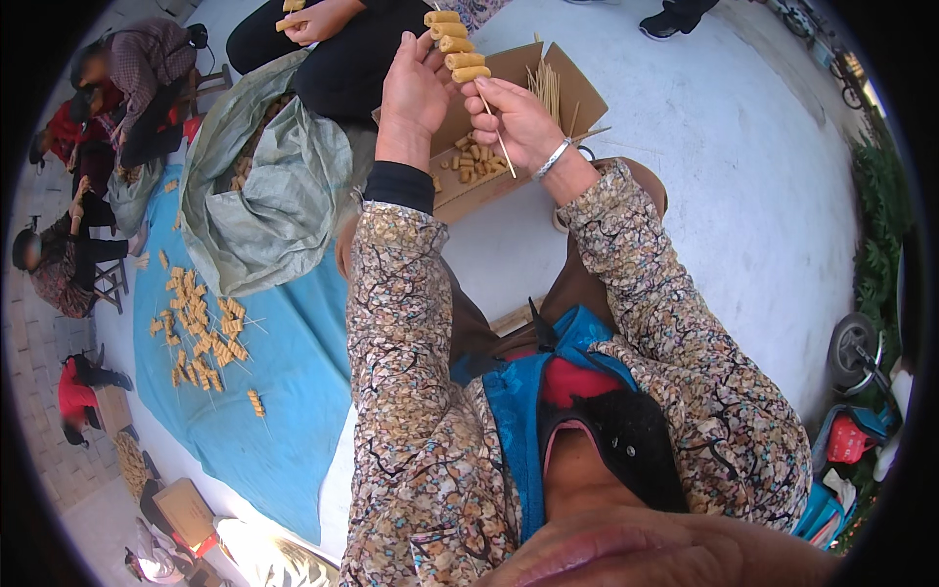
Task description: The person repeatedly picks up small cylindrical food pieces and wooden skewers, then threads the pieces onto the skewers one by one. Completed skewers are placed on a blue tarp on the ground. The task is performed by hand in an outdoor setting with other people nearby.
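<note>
My right hand [513,121] grips a thin wooden skewer [497,136] threaded with several short golden-brown food rolls [459,45] in a row. My left hand [418,92] is raised just left of the rolls, palm toward them; its fingertips are partly hidden behind them, so whether they touch is unclear. Below and behind my hands stands a cardboard box [477,202] with loose rolls [473,161] in it and a bundle of bare skewers [544,92] upright at its far right corner.
An open woven sack [286,220] holding more rolls stands at the left, beside a blue cloth [293,440] with a pile of filled skewers [202,323]. Across from me a seated person's hand [323,20] holds rolls. Other people sit along the far left.
</note>
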Demonstrator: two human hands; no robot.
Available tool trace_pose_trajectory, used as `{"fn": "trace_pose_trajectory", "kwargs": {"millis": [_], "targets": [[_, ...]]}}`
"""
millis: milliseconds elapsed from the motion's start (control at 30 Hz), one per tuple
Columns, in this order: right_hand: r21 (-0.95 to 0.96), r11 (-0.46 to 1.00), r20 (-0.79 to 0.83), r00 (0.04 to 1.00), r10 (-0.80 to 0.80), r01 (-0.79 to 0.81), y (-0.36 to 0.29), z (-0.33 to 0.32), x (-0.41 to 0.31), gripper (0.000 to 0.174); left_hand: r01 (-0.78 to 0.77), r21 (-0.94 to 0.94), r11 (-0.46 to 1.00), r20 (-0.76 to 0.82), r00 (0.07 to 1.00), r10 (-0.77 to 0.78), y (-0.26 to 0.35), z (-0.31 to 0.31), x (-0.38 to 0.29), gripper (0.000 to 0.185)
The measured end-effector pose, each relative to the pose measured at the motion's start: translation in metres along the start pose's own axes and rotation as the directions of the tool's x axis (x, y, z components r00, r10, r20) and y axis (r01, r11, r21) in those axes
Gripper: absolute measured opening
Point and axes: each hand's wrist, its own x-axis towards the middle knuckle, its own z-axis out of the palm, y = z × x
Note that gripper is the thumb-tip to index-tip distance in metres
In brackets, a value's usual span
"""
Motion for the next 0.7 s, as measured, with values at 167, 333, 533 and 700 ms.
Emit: {"fn": "trace_pose_trajectory", "kwargs": {"millis": [167,333,533,700], "targets": [[-0.182,0.981,-0.047,0.996,-0.078,0.068,0.006,0.004,-0.002,0.018,-0.052,0.009,0.999,0.013,0.999,0.052,-0.002,-0.001,0.002,0.054],[-0.478,0.866,-0.040,0.981,-0.189,0.147,0.018,0.010,-0.003,0.018,-0.069,-0.021,0.997,-0.018,0.997,0.069,-0.003,-0.004,0.000,0.055],[-0.510,0.845,-0.096,0.966,-0.241,0.160,0.016,0.009,0.003,0.017,-0.028,-0.063,0.998,0.075,0.997,0.033,-0.007,-0.011,0.000,0.048],[-0.631,0.765,-0.066,0.973,-0.221,0.131,0.022,0.007,0.003,0.020,-0.053,-0.009,0.999,0.029,0.998,0.054,-0.004,-0.019,-0.006,0.044]]}}
